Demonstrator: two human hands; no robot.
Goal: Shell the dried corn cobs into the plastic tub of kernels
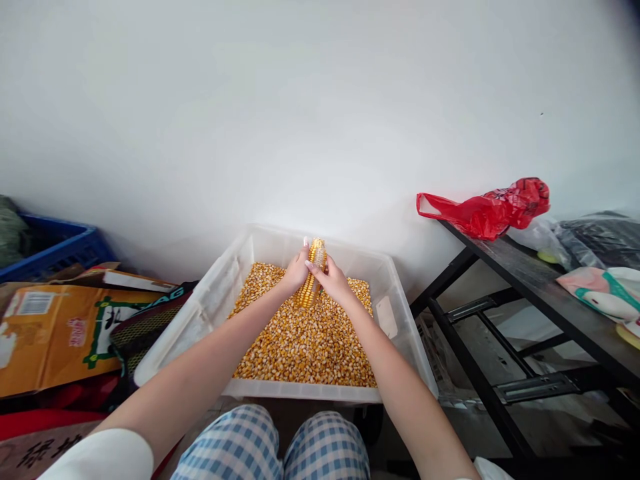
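Note:
Both my hands grip one corn cob point(311, 280), held tilted above a white plastic bin point(197, 337). Rows of yellow kernels cover much of the cob, while a strip on its right side looks pale and bare. My left hand point(297, 269) is closed on the cob's left side, its thumb pointing up. My right hand point(334, 277) wraps the right side, with its thumb laid across the kernels. Under the hands, loose corn kernels point(305, 350) fill the lower part of the bin in a wide layer.
A white wall rises behind the bin. To the left are a blue crate point(60, 247), an orange cardboard box point(55, 333) and a dark mesh bag point(145, 330). At right stands a black-framed table point(545, 287) with a red plastic bag point(495, 210) on its corner.

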